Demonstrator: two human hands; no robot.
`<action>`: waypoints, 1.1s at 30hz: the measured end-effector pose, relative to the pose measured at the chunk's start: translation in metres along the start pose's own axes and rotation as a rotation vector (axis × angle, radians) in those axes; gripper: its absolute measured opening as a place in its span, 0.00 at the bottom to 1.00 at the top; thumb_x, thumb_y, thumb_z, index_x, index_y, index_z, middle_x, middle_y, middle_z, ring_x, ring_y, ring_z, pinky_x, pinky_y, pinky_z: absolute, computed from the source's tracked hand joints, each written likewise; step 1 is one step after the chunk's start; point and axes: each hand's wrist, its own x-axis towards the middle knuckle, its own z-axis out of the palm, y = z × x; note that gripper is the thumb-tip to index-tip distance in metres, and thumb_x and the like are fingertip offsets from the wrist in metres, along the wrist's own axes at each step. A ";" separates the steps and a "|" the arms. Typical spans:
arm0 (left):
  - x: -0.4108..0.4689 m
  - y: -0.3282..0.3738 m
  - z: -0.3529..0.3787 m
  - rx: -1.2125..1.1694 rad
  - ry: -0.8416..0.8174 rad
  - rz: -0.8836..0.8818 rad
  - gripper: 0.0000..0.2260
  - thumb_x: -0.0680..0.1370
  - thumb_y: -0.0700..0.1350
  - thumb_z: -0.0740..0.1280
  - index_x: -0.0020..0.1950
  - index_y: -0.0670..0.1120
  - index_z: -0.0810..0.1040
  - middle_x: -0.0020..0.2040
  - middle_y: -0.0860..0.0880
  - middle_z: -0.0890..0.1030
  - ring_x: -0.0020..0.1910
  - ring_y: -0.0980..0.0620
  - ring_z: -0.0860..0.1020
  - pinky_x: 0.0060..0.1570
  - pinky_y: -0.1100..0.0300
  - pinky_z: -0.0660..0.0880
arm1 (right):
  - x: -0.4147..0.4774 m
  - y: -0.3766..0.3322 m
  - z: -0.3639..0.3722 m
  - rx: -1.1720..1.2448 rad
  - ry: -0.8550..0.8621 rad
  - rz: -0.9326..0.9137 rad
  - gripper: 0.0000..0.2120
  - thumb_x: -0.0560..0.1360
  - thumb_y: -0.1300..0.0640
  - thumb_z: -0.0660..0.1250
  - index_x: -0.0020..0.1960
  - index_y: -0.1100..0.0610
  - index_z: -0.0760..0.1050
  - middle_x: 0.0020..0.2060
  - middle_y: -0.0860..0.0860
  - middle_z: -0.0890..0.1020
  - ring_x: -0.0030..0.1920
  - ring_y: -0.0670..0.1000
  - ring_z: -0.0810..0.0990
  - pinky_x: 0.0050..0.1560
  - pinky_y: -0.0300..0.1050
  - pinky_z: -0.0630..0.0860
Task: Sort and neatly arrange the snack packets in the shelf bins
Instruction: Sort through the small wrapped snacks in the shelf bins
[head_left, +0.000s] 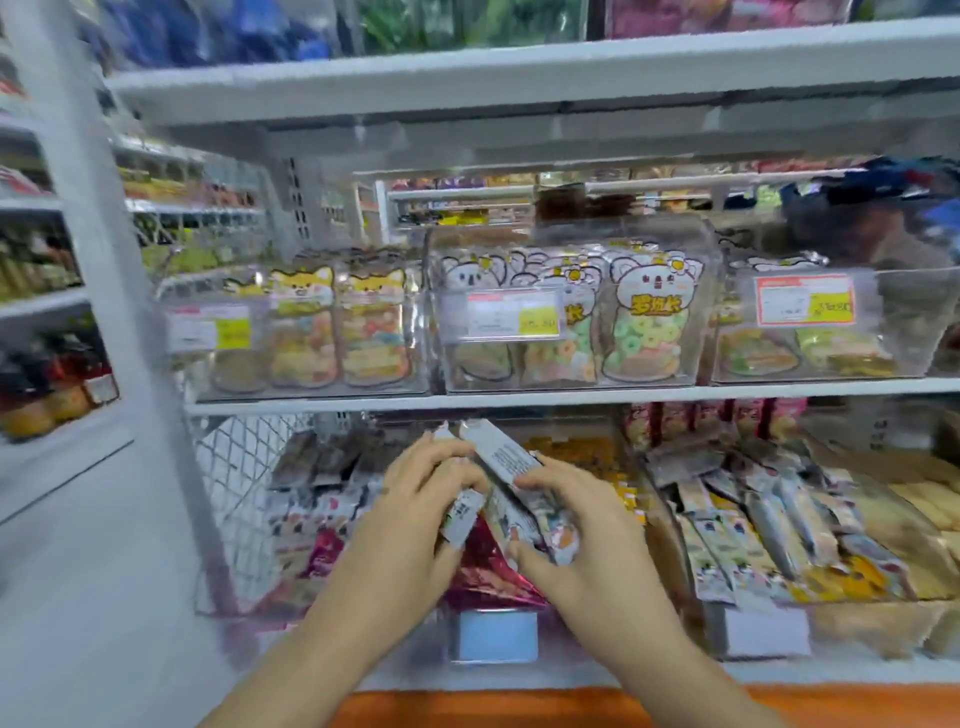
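Both hands are in the lower shelf's middle bin. My left hand (415, 499) holds a small white-backed snack packet (461, 514) between thumb and fingers. My right hand (566, 525) grips a bundle of slim packets (506, 460), white backs up, tilted toward the upper left, with colourful ends at its thumb. Under the hands lies a shiny red-pink packet (488, 571). More loose packets (322, 499) fill the left part of the bin.
Clear bins on the upper shelf (519, 400) hold fox-shaped pouches (363, 327) and koala-shaped pouches (644, 322). Right lower bin (758, 629) holds long stick packets (769, 525). A wire mesh panel (234, 467) closes the left side. A person stands beyond the shelf, top right.
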 end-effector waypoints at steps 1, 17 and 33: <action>-0.004 -0.008 -0.006 0.007 0.021 -0.019 0.26 0.70 0.31 0.68 0.51 0.61 0.66 0.64 0.64 0.63 0.71 0.62 0.57 0.65 0.65 0.57 | 0.006 -0.007 0.012 0.013 -0.018 -0.002 0.23 0.70 0.56 0.73 0.48 0.31 0.65 0.52 0.23 0.65 0.60 0.28 0.61 0.60 0.25 0.58; -0.004 -0.108 -0.046 -0.236 -0.262 -0.594 0.25 0.76 0.46 0.67 0.72 0.56 0.64 0.70 0.53 0.67 0.52 0.64 0.73 0.46 0.78 0.68 | 0.077 -0.025 0.115 -0.019 -0.362 0.204 0.34 0.69 0.57 0.73 0.71 0.49 0.63 0.67 0.49 0.71 0.66 0.49 0.69 0.63 0.37 0.65; 0.028 -0.039 0.012 -0.220 -0.116 -0.332 0.14 0.77 0.42 0.65 0.60 0.55 0.76 0.57 0.59 0.77 0.52 0.63 0.75 0.50 0.75 0.67 | 0.039 0.013 0.039 -0.130 -0.140 0.090 0.13 0.74 0.54 0.68 0.58 0.45 0.76 0.53 0.38 0.78 0.55 0.40 0.75 0.58 0.41 0.73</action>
